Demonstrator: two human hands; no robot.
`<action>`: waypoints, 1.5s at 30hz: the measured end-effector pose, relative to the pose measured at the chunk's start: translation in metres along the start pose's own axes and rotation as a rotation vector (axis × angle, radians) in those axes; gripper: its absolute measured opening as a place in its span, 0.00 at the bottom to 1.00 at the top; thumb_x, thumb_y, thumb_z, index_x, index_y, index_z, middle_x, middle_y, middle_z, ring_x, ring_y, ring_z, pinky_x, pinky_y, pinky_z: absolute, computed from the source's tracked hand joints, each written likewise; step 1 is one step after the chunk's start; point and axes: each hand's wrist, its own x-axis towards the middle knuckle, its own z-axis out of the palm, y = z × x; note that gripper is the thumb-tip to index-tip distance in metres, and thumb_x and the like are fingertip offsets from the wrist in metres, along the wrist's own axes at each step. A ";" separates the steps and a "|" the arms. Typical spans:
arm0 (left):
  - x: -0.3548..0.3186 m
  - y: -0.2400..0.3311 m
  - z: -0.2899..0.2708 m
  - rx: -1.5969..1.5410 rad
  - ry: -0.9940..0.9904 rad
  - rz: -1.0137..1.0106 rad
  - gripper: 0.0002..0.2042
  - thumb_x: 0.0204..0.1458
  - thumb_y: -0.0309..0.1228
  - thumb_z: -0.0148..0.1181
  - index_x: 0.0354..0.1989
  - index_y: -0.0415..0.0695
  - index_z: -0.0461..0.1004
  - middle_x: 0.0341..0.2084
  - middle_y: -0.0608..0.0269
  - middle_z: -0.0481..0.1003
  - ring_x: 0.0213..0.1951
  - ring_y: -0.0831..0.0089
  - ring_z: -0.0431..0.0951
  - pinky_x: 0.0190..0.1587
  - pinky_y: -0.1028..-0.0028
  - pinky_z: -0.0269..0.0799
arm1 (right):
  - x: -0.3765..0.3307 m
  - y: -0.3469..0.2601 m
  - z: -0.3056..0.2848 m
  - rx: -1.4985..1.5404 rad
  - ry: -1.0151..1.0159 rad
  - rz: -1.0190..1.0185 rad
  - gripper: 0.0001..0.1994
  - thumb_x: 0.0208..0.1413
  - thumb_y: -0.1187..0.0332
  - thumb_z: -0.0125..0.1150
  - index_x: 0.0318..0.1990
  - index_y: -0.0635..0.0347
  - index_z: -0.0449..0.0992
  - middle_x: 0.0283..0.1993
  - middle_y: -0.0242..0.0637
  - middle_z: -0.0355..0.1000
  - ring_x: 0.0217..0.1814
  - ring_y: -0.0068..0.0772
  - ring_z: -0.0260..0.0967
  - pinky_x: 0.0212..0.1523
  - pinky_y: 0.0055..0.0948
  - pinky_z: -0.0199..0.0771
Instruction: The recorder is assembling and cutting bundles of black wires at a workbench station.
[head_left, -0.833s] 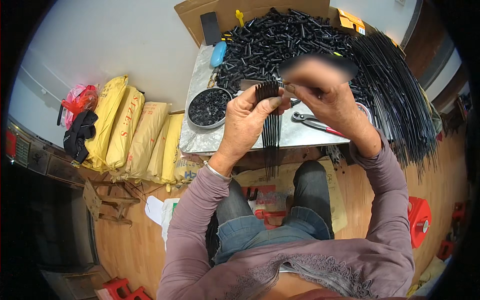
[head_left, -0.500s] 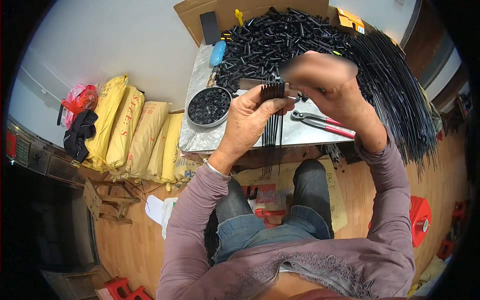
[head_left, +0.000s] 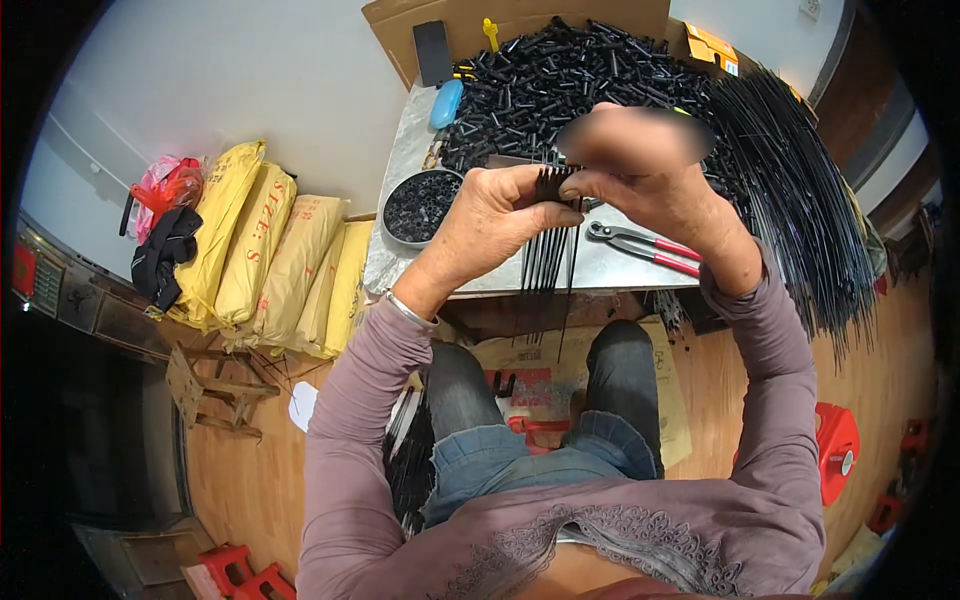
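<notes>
My left hand (head_left: 500,215) grips a bundle of thin black rods (head_left: 548,255) near its top end, and the rods hang down past the table's front edge. My right hand (head_left: 650,190) is raised beside it, fingertips pinching at the top of the same bundle. A pile of short black tubes (head_left: 560,80) covers the far part of the grey table (head_left: 400,260). Red-handled pliers (head_left: 645,245) lie on the table just under my right wrist.
A round bowl of small black parts (head_left: 420,205) stands at the table's left. A big sheaf of long black rods (head_left: 800,190) fans over the right edge. Yellow sacks (head_left: 270,255) lean against the wall at left. A red stool (head_left: 835,450) stands on the floor at right.
Both hands have shifted slightly with the bundle; my right hand's fingers have moved onto the top of the rods. The pliers and bowl have not moved.
</notes>
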 end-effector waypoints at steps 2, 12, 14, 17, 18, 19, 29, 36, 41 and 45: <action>-0.001 -0.001 0.001 -0.013 0.035 0.027 0.09 0.49 0.24 0.63 0.39 0.39 0.79 0.30 0.68 0.79 0.35 0.84 0.75 0.41 0.80 0.72 | 0.001 -0.001 0.003 -0.040 0.022 -0.020 0.10 0.39 0.74 0.70 0.28 0.61 0.72 0.25 0.33 0.67 0.21 0.26 0.69 0.20 0.22 0.68; -0.002 -0.007 -0.006 -0.027 -0.046 0.013 0.09 0.51 0.23 0.62 0.41 0.40 0.78 0.35 0.66 0.79 0.40 0.82 0.76 0.46 0.79 0.72 | 0.006 -0.003 0.008 -0.070 -0.006 -0.070 0.11 0.38 0.72 0.71 0.27 0.61 0.72 0.25 0.33 0.68 0.22 0.28 0.70 0.20 0.23 0.69; -0.001 -0.011 -0.007 -0.087 -0.062 0.007 0.09 0.52 0.24 0.61 0.42 0.40 0.78 0.36 0.66 0.79 0.41 0.81 0.76 0.47 0.78 0.72 | 0.006 -0.005 0.010 -0.052 -0.001 -0.028 0.12 0.37 0.72 0.71 0.27 0.60 0.71 0.24 0.32 0.68 0.22 0.29 0.70 0.20 0.24 0.69; 0.000 -0.010 -0.008 -0.210 -0.101 -0.014 0.09 0.53 0.27 0.60 0.42 0.40 0.78 0.35 0.66 0.79 0.41 0.81 0.76 0.47 0.78 0.72 | 0.012 -0.004 0.010 -0.164 -0.005 -0.111 0.13 0.36 0.70 0.71 0.26 0.59 0.70 0.24 0.32 0.67 0.21 0.30 0.69 0.20 0.25 0.68; 0.001 -0.009 -0.008 -0.274 -0.127 -0.029 0.09 0.54 0.29 0.61 0.41 0.39 0.78 0.34 0.66 0.79 0.40 0.83 0.76 0.46 0.79 0.72 | 0.013 -0.004 0.009 -0.164 -0.006 -0.114 0.13 0.36 0.70 0.71 0.26 0.59 0.70 0.24 0.32 0.67 0.21 0.30 0.69 0.20 0.25 0.68; 0.001 -0.009 -0.009 -0.274 -0.123 -0.027 0.09 0.54 0.29 0.61 0.41 0.39 0.78 0.34 0.66 0.79 0.40 0.83 0.76 0.46 0.79 0.72 | 0.015 -0.005 0.009 -0.210 -0.003 -0.143 0.13 0.36 0.69 0.71 0.26 0.58 0.70 0.24 0.31 0.66 0.21 0.30 0.68 0.20 0.25 0.67; 0.004 -0.011 -0.015 -0.086 -0.168 0.040 0.11 0.55 0.32 0.60 0.41 0.38 0.77 0.35 0.64 0.80 0.39 0.81 0.77 0.46 0.78 0.72 | 0.016 -0.005 0.017 -0.243 0.006 -0.107 0.14 0.37 0.65 0.71 0.28 0.57 0.71 0.25 0.31 0.67 0.22 0.30 0.69 0.21 0.27 0.68; -0.016 -0.064 0.025 0.172 -0.106 -0.193 0.21 0.46 0.40 0.67 0.47 0.44 0.74 0.38 0.55 0.77 0.44 0.66 0.77 0.51 0.64 0.70 | 0.019 -0.009 0.035 -0.237 -0.027 -0.154 0.10 0.43 0.67 0.69 0.29 0.58 0.73 0.24 0.33 0.69 0.21 0.31 0.69 0.21 0.27 0.70; -0.031 -0.114 0.037 0.732 -0.061 0.399 0.30 0.38 0.48 0.69 0.49 0.44 0.72 0.55 0.48 0.66 0.60 0.53 0.62 0.62 0.49 0.53 | 0.024 -0.016 0.034 -0.253 -0.060 -0.096 0.08 0.46 0.69 0.67 0.28 0.60 0.73 0.24 0.34 0.70 0.21 0.31 0.70 0.21 0.25 0.69; -0.029 -0.126 0.026 0.696 -0.129 0.410 0.34 0.37 0.43 0.72 0.53 0.42 0.67 0.57 0.47 0.63 0.62 0.47 0.58 0.61 0.57 0.57 | 0.038 -0.019 0.013 0.223 -0.058 0.149 0.07 0.49 0.70 0.64 0.36 0.61 0.76 0.30 0.30 0.74 0.28 0.19 0.71 0.26 0.22 0.70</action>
